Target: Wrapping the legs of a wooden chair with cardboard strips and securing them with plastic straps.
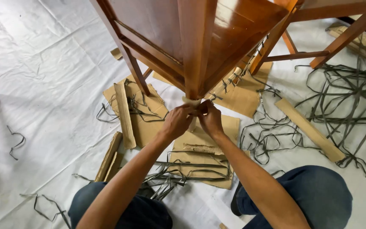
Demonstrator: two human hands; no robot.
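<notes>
Both hands meet at the foot of a wooden table leg (195,46) at the centre of the frame, where a strip of pale cardboard wrapping (191,102) rings the leg's tip. The left hand (177,122) pinches the wrapping from the left, fingers curled tight around it; the right hand (210,118) closes on it from the right, the two hands touching — neither is nearer, since both already hold it. The leg's long axis runs up the frame from the hands toward the upper centre, so the wrapping sits just above the knuckles, at the leg's end. The hands cover most of the strip, and how it is fastened cannot be made out. The fingertips are hidden too. Below and around lie flattened cardboard pieces (142,123) and loose dark packing straps (344,97) on a white floor sheet (43,63) — the straps thickest at the right. A second piece of wooden furniture (339,38) is cut off at the upper right, and the person's knees in blue jeans (318,195) fill the bottom edge.
</notes>
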